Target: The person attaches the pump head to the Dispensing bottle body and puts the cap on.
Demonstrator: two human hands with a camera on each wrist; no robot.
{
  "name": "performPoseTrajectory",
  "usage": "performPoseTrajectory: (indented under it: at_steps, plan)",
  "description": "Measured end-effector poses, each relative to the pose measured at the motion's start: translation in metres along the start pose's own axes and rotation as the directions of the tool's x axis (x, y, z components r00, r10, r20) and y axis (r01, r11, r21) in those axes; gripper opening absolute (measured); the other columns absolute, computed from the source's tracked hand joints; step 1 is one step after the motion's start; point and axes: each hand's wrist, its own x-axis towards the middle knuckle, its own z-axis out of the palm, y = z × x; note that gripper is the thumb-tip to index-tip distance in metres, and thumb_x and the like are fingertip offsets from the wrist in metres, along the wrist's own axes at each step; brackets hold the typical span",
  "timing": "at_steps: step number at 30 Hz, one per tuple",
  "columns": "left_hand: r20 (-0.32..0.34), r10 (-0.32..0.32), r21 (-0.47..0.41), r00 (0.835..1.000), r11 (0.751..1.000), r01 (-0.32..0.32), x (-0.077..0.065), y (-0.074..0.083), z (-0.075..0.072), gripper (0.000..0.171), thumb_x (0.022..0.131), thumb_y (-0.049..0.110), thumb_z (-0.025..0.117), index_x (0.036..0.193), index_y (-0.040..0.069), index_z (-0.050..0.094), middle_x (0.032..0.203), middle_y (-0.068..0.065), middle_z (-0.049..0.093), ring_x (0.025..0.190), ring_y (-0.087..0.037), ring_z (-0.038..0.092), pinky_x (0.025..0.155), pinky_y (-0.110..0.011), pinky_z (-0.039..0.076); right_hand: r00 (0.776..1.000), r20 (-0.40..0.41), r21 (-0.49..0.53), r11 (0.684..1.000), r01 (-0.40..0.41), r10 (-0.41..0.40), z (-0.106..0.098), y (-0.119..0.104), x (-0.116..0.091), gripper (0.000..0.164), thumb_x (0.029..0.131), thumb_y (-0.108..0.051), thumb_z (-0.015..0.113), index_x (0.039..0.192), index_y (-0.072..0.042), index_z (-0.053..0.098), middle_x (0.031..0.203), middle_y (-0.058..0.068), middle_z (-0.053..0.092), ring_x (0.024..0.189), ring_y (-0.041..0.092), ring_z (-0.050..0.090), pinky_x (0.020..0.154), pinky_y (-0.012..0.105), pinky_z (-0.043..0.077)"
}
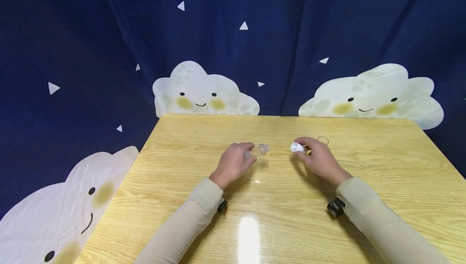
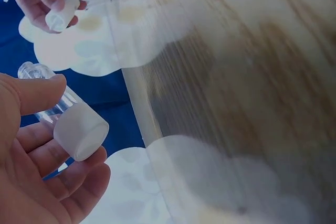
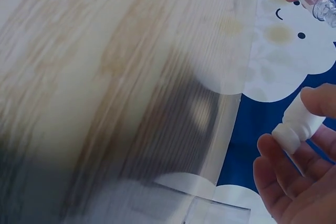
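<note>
My left hand [image 1: 233, 162] grips a small clear bottle [image 1: 260, 149] between thumb and fingers. Its transparent narrow neck points toward the right hand, and a white base [image 2: 81, 131] shows at the other end in the left wrist view. Across a gap, my right hand [image 1: 321, 159] pinches a small white bottle top [image 1: 297, 147], its hollow end turned toward the left hand. In the right wrist view the top [image 3: 300, 121] has a narrower stepped end near the fingertips. Both pieces are held above the table, apart from each other.
A thin clear round-edged item [image 1: 323, 139] is on the wooden table [image 1: 276, 199] just behind the right hand. Dark blue cloth [image 1: 276, 45] with white clouds hangs beyond the table's far and left edges. Each wrist wears a small black camera [image 1: 335, 207].
</note>
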Motion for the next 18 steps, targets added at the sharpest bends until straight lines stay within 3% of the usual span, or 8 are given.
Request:
performPoseTrajectory:
  at_steps: [9,18]
  plan:
    - [-0.012,0.012,0.026,1.000,1.000,-0.012,0.0041,0.0029,-0.0003,0.032,0.093,0.028,0.071,0.121,0.013,0.069,0.117,-0.004,0.073,0.103,-0.023,0.067,0.076,-0.032,0.057,0.999,-0.023,0.015,1.000,0.028,-0.027,-0.0061,-0.0026,-0.0019,0.033,0.090,-0.007,0.068,0.122,0.003,0.064,0.115,0.022,0.069,0.094,0.031,0.066,0.077,0.044,0.056]
    - [-0.011,-0.007,0.006,1.000,1.000,0.007,0.0043,0.0063,-0.0007,0.037,0.093,0.027,0.070,0.128,0.013,0.066,0.122,-0.002,0.071,0.112,-0.024,0.065,0.088,-0.035,0.057,0.999,-0.029,0.023,0.999,0.032,-0.032,-0.0097,-0.0023,-0.0071,0.034,0.090,-0.007,0.069,0.122,0.002,0.065,0.111,0.020,0.070,0.088,0.026,0.066,0.074,0.034,0.056]
